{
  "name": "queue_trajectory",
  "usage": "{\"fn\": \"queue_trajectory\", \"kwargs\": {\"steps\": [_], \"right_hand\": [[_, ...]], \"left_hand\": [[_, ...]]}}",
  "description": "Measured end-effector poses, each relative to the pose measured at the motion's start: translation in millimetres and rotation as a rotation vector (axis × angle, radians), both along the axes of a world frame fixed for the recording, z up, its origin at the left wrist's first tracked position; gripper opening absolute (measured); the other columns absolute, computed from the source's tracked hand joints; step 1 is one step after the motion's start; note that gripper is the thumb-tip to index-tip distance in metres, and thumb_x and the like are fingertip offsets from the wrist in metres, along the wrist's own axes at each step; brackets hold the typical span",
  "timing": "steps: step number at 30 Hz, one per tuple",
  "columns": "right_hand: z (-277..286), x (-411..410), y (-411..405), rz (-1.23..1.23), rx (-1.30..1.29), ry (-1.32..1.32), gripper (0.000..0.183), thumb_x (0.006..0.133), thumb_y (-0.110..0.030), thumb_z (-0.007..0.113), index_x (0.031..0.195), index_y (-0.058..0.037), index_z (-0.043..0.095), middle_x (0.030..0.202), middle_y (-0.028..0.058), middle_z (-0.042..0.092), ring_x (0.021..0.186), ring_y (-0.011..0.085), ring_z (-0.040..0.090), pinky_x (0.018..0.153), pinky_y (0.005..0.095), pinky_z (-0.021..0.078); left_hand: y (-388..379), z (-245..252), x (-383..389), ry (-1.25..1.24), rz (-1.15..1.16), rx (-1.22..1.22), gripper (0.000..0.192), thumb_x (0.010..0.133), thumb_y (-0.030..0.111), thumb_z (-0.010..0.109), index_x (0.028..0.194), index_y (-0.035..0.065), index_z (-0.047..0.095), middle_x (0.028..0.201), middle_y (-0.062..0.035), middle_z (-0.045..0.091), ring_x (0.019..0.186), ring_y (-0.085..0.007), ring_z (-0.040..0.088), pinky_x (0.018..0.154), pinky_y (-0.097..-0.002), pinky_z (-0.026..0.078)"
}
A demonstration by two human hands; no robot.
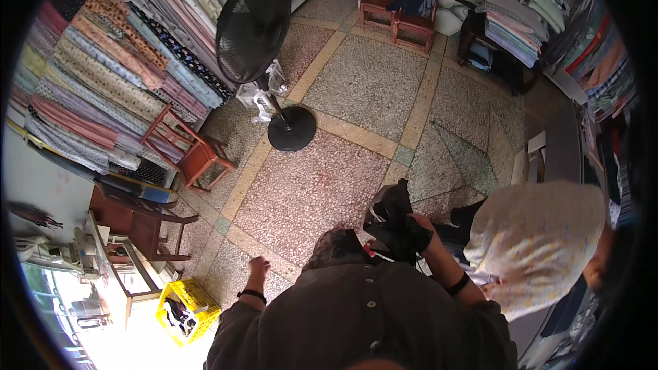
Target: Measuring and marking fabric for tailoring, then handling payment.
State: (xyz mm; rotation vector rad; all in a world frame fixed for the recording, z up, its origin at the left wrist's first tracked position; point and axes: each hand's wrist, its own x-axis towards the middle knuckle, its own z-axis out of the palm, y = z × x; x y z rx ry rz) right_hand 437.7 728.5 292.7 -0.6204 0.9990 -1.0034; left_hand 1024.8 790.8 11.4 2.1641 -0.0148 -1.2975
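My right hand (424, 227) grips a black bag (393, 218), which hangs in front of my body, right of centre. Its contents are hidden. My left hand (259, 266) hangs low at my left side, above the speckled floor, with its fingers curled. Nothing shows in it, though its palm is turned out of sight. A dark band circles each wrist. Below the bag, dark patterned cloth (331, 249) shows at the front of my buttoned shirt.
A person in a light patterned garment (534, 246) is close on my right. Ahead stands a black pedestal fan (291, 128). Wooden chairs (193, 159) and fabric rolls (103, 61) line the left. A yellow crate (190, 295) sits at lower left. Folded fabrics (514, 31) are stacked at right.
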Motion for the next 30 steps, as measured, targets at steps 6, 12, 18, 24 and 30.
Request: {"fn": "queue_trajectory", "kwargs": {"steps": [6, 12, 18, 24, 30], "right_hand": [[-31.1, -49.0, -113.9, -0.096, 0.024, -0.021, 0.027, 0.096, -0.024, 0.058, 0.107, -0.0012, 0.064, 0.099, 0.0045, 0.068, 0.087, 0.0132, 0.065, 0.077, 0.0265, 0.0528], [-20.9, -115.5, -208.7, -0.307, 0.093, 0.048, 0.03, 0.096, -0.027, 0.06, 0.107, 0.0003, 0.065, 0.094, 0.0037, 0.067, 0.085, 0.0124, 0.063, 0.074, 0.0286, 0.0515], [-49.5, -186.5, -250.0, -0.587, 0.018, -0.106, 0.028, 0.098, -0.023, 0.057, 0.109, 0.0025, 0.065, 0.094, 0.0047, 0.068, 0.088, 0.0125, 0.064, 0.075, 0.0275, 0.052], [-175.8, -295.3, -268.8, -0.731, -0.277, -0.074, 0.044, 0.089, -0.035, 0.07, 0.116, -0.0009, 0.063, 0.124, 0.0096, 0.06, 0.116, 0.0216, 0.056, 0.099, 0.0362, 0.0431], [-38.3, -437.3, -343.8, -1.045, -0.046, -0.47, 0.026, 0.088, -0.019, 0.063, 0.105, 0.001, 0.067, 0.101, 0.0132, 0.069, 0.091, 0.0243, 0.066, 0.082, 0.0367, 0.052]], "left_hand": [[-34.5, -41.9, -10.1, 0.217, -0.315, 0.113, 0.018, 0.092, 0.02, 0.051, 0.081, 0.0076, 0.059, 0.067, -0.0106, 0.062, 0.057, -0.0231, 0.062, 0.044, -0.0345, 0.044], [-382.2, -75.5, -157.0, 0.472, -0.759, -0.032, 0.024, 0.085, 0.024, 0.051, 0.064, 0.0125, 0.047, 0.062, -0.0042, 0.045, 0.051, -0.0204, 0.044, 0.047, -0.035, 0.036], [-708.5, -66.0, -387.0, 0.353, -1.072, -0.3, 0.014, 0.091, 0.009, 0.05, 0.077, 0.0074, 0.052, 0.064, -0.0025, 0.043, 0.056, -0.0151, 0.047, 0.042, -0.0298, 0.036], [-870.7, -21.8, -618.5, 0.162, -1.548, -0.634, 0.015, 0.094, 0.012, 0.052, 0.101, 0.0008, 0.06, 0.075, -0.0106, 0.059, 0.067, -0.0202, 0.061, 0.05, -0.0313, 0.049], [-803.3, -13.1, -776.9, 0.347, -1.849, -0.164, 0.024, 0.092, 0.013, 0.056, 0.112, -0.0001, 0.054, 0.083, -0.0129, 0.059, 0.072, -0.0214, 0.061, 0.056, -0.0331, 0.05]]}}
